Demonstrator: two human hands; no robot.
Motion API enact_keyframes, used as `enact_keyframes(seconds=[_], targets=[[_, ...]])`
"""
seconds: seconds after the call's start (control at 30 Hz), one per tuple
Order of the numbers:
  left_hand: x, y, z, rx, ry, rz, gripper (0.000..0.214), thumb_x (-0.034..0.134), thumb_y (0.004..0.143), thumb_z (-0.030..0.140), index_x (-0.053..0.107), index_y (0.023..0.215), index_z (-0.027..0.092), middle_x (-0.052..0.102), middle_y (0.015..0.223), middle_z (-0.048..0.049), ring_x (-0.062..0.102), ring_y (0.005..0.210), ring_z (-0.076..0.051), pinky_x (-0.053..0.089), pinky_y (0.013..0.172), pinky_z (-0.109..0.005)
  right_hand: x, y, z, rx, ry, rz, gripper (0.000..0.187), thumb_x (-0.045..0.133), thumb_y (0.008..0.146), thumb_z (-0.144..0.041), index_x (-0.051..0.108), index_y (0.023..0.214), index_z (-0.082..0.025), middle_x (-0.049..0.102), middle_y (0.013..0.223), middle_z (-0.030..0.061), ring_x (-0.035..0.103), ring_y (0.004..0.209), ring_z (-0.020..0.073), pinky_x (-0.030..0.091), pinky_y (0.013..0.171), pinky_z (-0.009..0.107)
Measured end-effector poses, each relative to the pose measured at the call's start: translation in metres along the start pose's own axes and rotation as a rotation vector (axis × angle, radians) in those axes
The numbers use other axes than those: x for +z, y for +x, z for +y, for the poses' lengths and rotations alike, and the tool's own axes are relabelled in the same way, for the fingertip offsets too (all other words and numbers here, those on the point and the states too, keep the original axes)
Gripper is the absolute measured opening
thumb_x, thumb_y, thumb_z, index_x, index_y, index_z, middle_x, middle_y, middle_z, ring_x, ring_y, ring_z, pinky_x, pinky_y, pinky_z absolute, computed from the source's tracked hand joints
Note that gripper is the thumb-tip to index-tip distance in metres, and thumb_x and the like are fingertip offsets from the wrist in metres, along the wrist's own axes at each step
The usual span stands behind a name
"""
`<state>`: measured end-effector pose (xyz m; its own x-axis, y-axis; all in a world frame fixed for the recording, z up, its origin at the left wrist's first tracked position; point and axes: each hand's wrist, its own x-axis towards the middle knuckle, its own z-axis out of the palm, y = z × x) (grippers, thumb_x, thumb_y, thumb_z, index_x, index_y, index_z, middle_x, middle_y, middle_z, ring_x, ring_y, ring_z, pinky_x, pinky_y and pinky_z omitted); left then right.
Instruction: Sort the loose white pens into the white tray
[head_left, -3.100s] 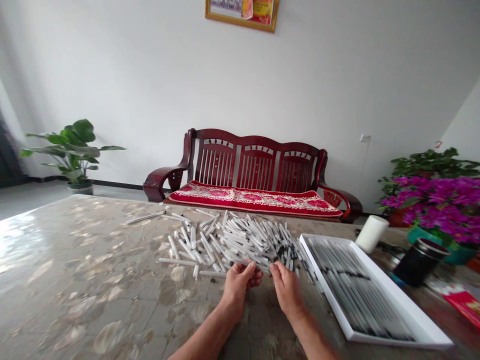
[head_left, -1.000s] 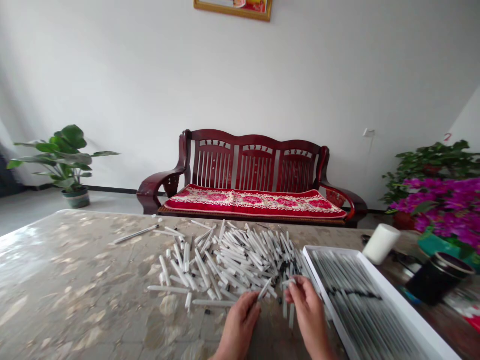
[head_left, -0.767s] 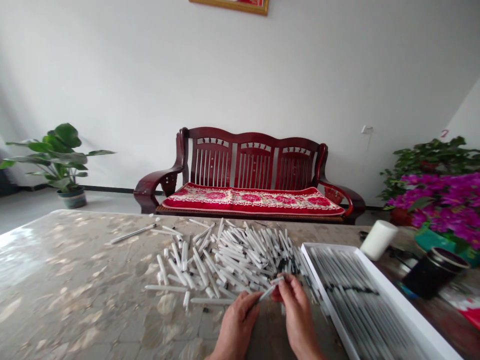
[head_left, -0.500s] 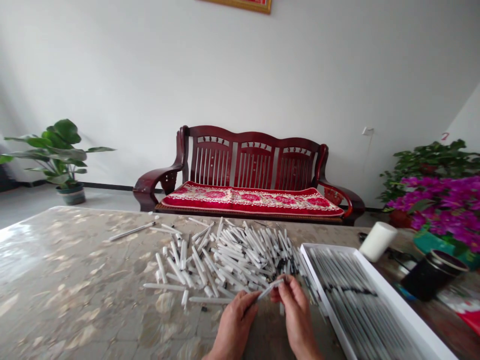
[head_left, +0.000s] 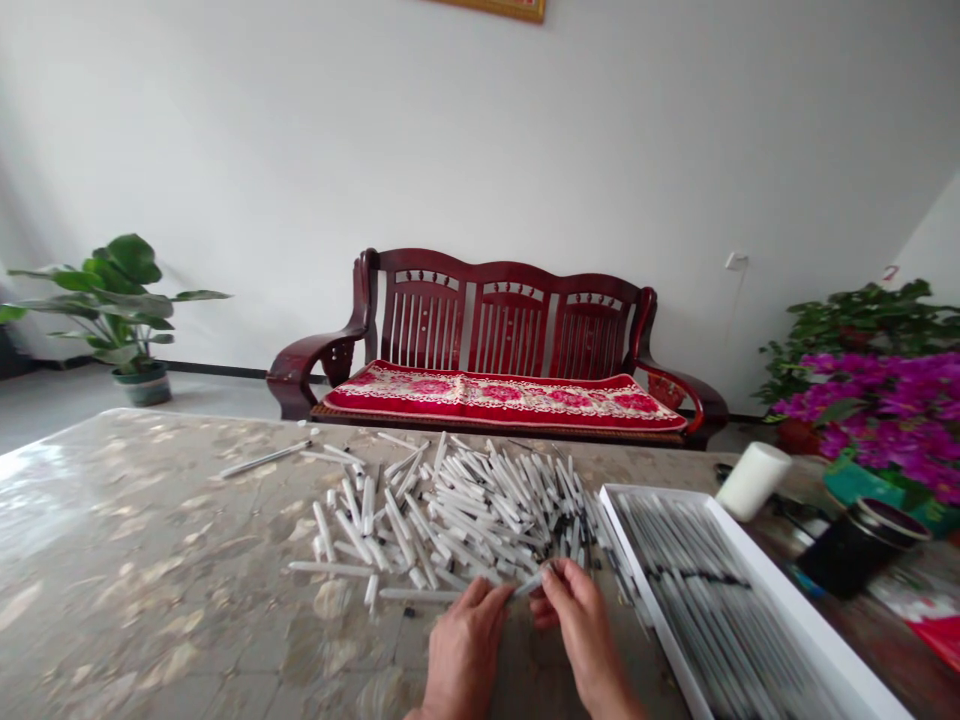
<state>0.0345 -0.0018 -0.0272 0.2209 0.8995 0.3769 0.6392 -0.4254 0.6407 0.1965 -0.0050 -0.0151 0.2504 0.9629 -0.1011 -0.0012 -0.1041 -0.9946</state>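
Observation:
Between my two hands is a slim, pale pen (head_left: 529,584), slanting up toward the right. My left hand (head_left: 466,640) is closed round its lower left end, thumb and fingers pinched together. At the upper right end, my right hand (head_left: 581,625) pinches it with thumb and forefinger. Fingers cover both ends of the pen. Just beyond my hands lies a loose heap of white pen barrels (head_left: 480,510) with some dark pieces among them. A white box (head_left: 679,668) of neatly laid clear pens (head_left: 720,600) stands to the right of my right hand.
The table (head_left: 187,600) has a patterned clear cover. Right of the box are a white roll (head_left: 754,480), a black cup (head_left: 862,548) and purple flowers (head_left: 877,410). One pen (head_left: 264,460) lies apart at left. Behind the table stands a wooden bench (head_left: 487,320).
My right hand has moved slightly left and down, closer to my left hand. Less of the pen shows between them, and both hands still grip it.

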Motion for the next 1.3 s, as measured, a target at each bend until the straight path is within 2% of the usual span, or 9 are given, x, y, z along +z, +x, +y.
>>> enact_keyframes(seconds=[0.2, 0.37, 0.53, 0.67, 0.77, 0.87, 0.97, 1.1, 1.3], targets=[[0.001, -0.003, -0.003, 0.053, 0.024, 0.068, 0.031, 0.046, 0.092, 0.02, 0.073, 0.102, 0.032, 0.07, 0.082, 0.0, 0.068, 0.069, -0.011, 0.049, 0.06, -0.014, 0.008, -0.008, -0.01, 0.02, 0.166, 0.019, 0.033, 0.066, 0.075, -0.057, 0.061, 0.082, -0.025, 0.067, 0.075, 0.0023, 0.066, 0.066, 0.0209, 0.052, 0.055, 0.03], [0.004, 0.002, 0.002, -0.041, -0.178, 0.02, 0.03, 0.046, 0.093, 0.03, 0.074, 0.103, 0.03, 0.073, 0.086, -0.0022, 0.071, 0.071, -0.014, 0.054, 0.067, -0.019, 0.017, -0.016, -0.017, -0.027, 0.249, -0.088, 0.034, 0.069, 0.075, -0.054, 0.066, 0.093, -0.024, 0.07, 0.086, 0.0027, 0.066, 0.074, 0.0199, 0.053, 0.062, 0.029], [0.007, 0.004, 0.001, -0.082, -0.384, -0.033, 0.033, 0.053, 0.089, 0.039, 0.072, 0.111, 0.025, 0.075, 0.094, -0.0069, 0.071, 0.086, -0.021, 0.056, 0.08, -0.028, 0.012, -0.014, -0.031, -0.058, 0.191, -0.103, 0.037, 0.072, 0.072, -0.055, 0.068, 0.087, -0.022, 0.069, 0.079, 0.0009, 0.063, 0.066, 0.0165, 0.047, 0.052, 0.023], [0.008, 0.006, -0.003, -0.14, -0.406, -0.019, 0.041, 0.048, 0.09, 0.041, 0.066, 0.121, 0.021, 0.075, 0.102, -0.0096, 0.07, 0.093, -0.022, 0.055, 0.086, -0.032, -0.025, 0.006, -0.056, -0.107, 0.142, 0.038, 0.047, 0.073, 0.069, -0.058, 0.069, 0.091, -0.017, 0.069, 0.078, 0.0034, 0.059, 0.06, 0.0142, 0.043, 0.047, 0.021], [0.01, 0.008, -0.005, -0.146, -0.41, -0.032, 0.035, 0.047, 0.089, 0.036, 0.069, 0.112, 0.021, 0.074, 0.105, -0.0099, 0.07, 0.098, -0.022, 0.053, 0.089, -0.031, -0.069, 0.036, -0.068, -0.163, 0.007, 0.191, 0.053, 0.069, 0.069, -0.06, 0.069, 0.098, -0.015, 0.069, 0.078, 0.0045, 0.058, 0.058, 0.0143, 0.039, 0.043, 0.021], [0.012, 0.008, -0.007, -0.105, -0.398, -0.084, 0.026, 0.051, 0.087, 0.03, 0.072, 0.099, 0.022, 0.074, 0.095, -0.0079, 0.07, 0.089, -0.021, 0.054, 0.083, -0.028, -0.112, 0.069, -0.07, -0.132, -0.53, 0.326, 0.052, 0.05, 0.079, -0.064, 0.068, 0.087, -0.016, 0.067, 0.072, 0.0045, 0.059, 0.057, 0.0159, 0.04, 0.044, 0.023], [0.016, 0.008, -0.009, -0.067, -0.367, -0.129, 0.023, 0.052, 0.086, 0.026, 0.073, 0.096, 0.024, 0.073, 0.09, -0.006, 0.07, 0.083, -0.019, 0.054, 0.078, -0.026, -0.143, 0.095, -0.069, -0.084, -0.749, 0.375, 0.04, 0.052, 0.081, -0.054, 0.065, 0.069, -0.018, 0.066, 0.063, 0.0043, 0.061, 0.059, 0.0179, 0.038, 0.049, 0.024], [0.018, 0.008, -0.013, -0.055, -0.367, -0.14, 0.022, 0.053, 0.085, 0.024, 0.074, 0.093, 0.024, 0.073, 0.088, -0.0054, 0.07, 0.081, -0.019, 0.054, 0.076, -0.026, -0.159, 0.116, -0.068, -0.027, -0.989, 0.391, 0.032, 0.057, 0.08, -0.035, 0.057, 0.052, -0.02, 0.068, 0.064, 0.0071, 0.065, 0.072, 0.0222, 0.038, 0.06, 0.028], [0.014, 0.009, -0.007, -0.094, -0.399, -0.099, 0.023, 0.052, 0.083, 0.02, 0.074, 0.089, 0.021, 0.074, 0.087, -0.0073, 0.069, 0.084, -0.021, 0.053, 0.079, -0.028, -0.16, 0.127, -0.064, 0.011, -1.2, 0.327, 0.027, 0.058, 0.083, -0.03, 0.065, 0.059, -0.02, 0.074, 0.078, 0.0129, 0.069, 0.083, 0.0282, 0.04, 0.068, 0.033]])
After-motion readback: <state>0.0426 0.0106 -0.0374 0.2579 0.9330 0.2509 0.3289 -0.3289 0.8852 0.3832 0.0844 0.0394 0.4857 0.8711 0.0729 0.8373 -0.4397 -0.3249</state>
